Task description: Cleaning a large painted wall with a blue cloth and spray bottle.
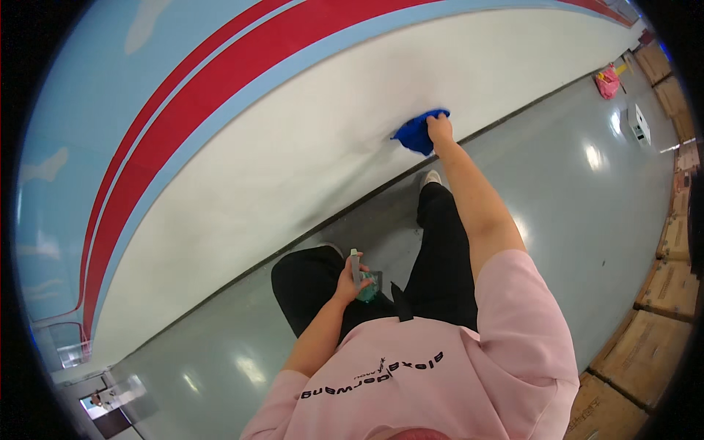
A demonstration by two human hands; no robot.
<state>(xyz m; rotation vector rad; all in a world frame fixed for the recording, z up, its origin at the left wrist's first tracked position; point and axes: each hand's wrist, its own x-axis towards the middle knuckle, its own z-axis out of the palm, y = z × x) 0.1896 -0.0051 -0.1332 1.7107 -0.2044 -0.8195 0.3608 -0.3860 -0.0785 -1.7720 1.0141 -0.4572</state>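
A crumpled blue cloth [413, 135] lies against the white lower part of the wall [293, 147]. My right hand [440, 127], at the end of an outstretched arm, is closed on the cloth's right side. Low over my lap, between the knees, my left hand [345, 280] grips a spray bottle with a pale trigger head and a see-through greenish body [368, 289]. Its fingers wrap round the neck of the bottle. Faint grey smudges and shadows show on the white surface round the cloth.
Red and light blue bands [220, 70] cross the wall above the white. A dark strip [345, 213] runs where wall meets glossy grey floor [565, 191]. Cardboard boxes [642, 352] line the right side. A pink bag [607, 82] and a white box [639, 125] stand far right.
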